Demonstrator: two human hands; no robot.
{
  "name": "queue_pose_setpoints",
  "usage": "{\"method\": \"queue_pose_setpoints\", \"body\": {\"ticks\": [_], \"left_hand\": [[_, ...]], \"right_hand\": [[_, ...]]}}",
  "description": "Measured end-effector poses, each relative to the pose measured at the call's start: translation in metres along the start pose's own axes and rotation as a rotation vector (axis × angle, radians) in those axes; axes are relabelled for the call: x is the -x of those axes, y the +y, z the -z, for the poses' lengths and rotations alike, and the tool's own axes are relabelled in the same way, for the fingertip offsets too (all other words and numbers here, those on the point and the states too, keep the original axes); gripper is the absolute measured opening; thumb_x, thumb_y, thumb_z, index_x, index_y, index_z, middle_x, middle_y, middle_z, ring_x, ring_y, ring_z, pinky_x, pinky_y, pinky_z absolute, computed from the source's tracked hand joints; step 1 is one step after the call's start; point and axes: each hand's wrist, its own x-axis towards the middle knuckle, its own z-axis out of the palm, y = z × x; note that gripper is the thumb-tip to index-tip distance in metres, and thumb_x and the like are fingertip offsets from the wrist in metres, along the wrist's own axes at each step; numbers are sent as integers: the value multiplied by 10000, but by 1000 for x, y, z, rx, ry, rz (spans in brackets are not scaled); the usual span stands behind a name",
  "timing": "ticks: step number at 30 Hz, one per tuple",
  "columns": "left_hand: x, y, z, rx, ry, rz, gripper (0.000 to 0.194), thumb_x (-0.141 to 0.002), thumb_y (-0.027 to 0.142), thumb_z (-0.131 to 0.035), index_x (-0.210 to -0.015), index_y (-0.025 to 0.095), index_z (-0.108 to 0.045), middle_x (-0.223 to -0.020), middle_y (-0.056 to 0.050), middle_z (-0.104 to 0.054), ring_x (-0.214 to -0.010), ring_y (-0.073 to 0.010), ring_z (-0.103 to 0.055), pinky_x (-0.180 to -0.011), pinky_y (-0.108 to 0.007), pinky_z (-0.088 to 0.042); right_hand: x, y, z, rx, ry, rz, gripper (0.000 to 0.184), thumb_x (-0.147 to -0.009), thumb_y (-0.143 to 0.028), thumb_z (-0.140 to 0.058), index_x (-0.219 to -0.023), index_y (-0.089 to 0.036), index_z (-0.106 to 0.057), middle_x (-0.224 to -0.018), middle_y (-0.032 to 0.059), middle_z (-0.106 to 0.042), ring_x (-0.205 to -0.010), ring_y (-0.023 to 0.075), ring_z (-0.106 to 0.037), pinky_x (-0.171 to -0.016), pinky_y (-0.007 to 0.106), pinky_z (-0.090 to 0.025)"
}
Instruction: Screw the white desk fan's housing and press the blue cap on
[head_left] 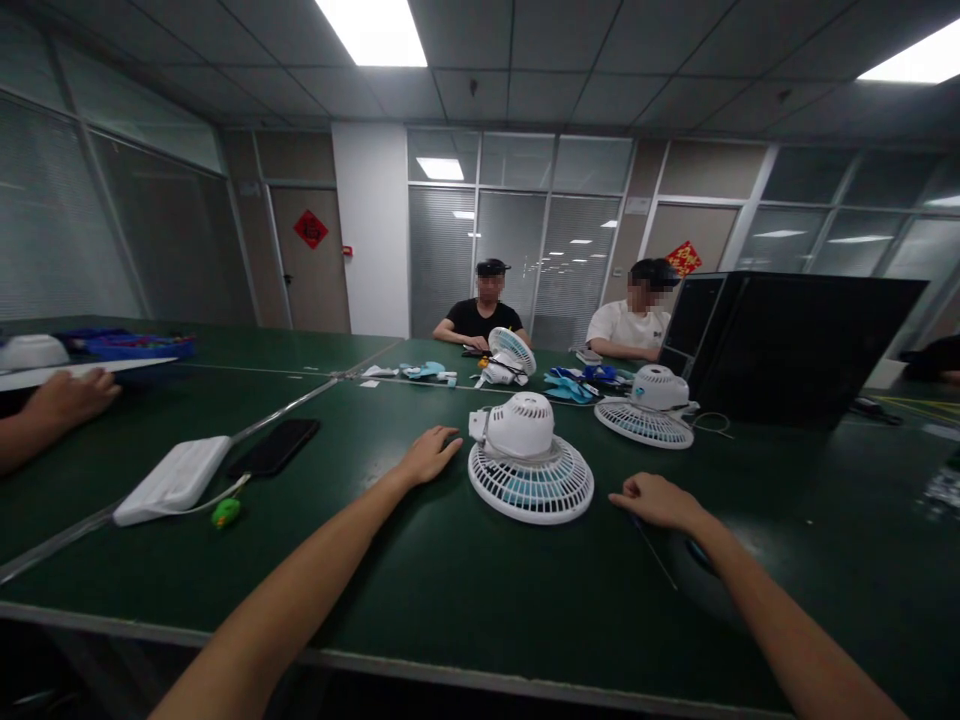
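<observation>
A white fan head (521,430) lies grille-down on the green table in front of me, with pale blue blades showing through its round grille. Left of it, my left hand (430,455) rests on the tabletop, open and holding nothing, fingers close to the fan but apart from it. My right hand (660,500) is on the table to the right of the fan, fingers curled around the handle end of a thin screwdriver (657,556). Its shaft points toward me; most of the handle is hidden under the hand. A small round dark-blue object (701,556) sits partly behind my right wrist.
A second fan head (651,410) lies farther right, before a large black box (787,345). Left are a white power bank (174,480), a black phone (276,447) and a green trinket (226,513). Two people sit opposite, near another fan (508,358); another person's hand (75,395) is far left.
</observation>
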Motion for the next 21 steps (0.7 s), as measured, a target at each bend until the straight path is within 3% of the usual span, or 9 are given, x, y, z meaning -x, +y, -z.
{"method": "queue_pose_setpoints", "body": {"ticks": [2,5,7,11,17,21], "left_hand": [[1,1,1,21,16,-18,469,-947,436,-379,-1245,137,-584,-1268,-140,-616,-1190,-268,-570,-1064,-414,-416],[1,4,2,61,50,-45,468,-948,430,-385,-1259,131,-565,-1276,-146,-602,-1212,-269,-552,-1082,-423,-402],[0,8,3,93,76,-70,459,-952,424,-382,-1267,136,-551,-1289,-143,-589,-1231,-262,-537,-1099,-422,-386],[0,25,4,150,122,-139,427,-959,410,-394,-1290,169,-515,-1332,-120,-555,-1276,-228,-498,-1129,-389,-358],[3,40,-5,233,221,-140,486,-926,406,-465,-1341,155,-429,-1446,-154,-433,-1377,-256,-393,-1184,-442,-268],[2,41,-9,252,239,-35,622,-923,436,-466,-1431,124,-288,-1506,-192,-347,-1428,-287,-311,-1190,-486,-239]], "right_hand": [[2,-1,2,-95,10,10,333,-790,-420,-676,-566,-184,-606,-586,25,-626,-542,141,-549,-486,229,-370],[6,-1,10,-435,63,-39,329,-864,-405,-603,-630,-176,-568,-542,10,-608,-460,115,-526,-425,200,-356],[8,-2,17,-710,144,-106,296,-882,-373,-592,-667,-176,-542,-507,2,-586,-403,102,-494,-378,183,-322],[10,-6,25,-1047,284,-171,282,-925,-356,-535,-705,-186,-488,-505,-16,-554,-358,75,-432,-363,176,-323],[6,1,32,-1283,379,-175,255,-979,-367,-391,-776,-217,-425,-561,-31,-526,-371,79,-409,-373,179,-317],[6,10,38,-1326,415,-110,304,-1000,-384,-281,-765,-226,-393,-531,-70,-367,-391,82,-360,-403,181,-301]]}}
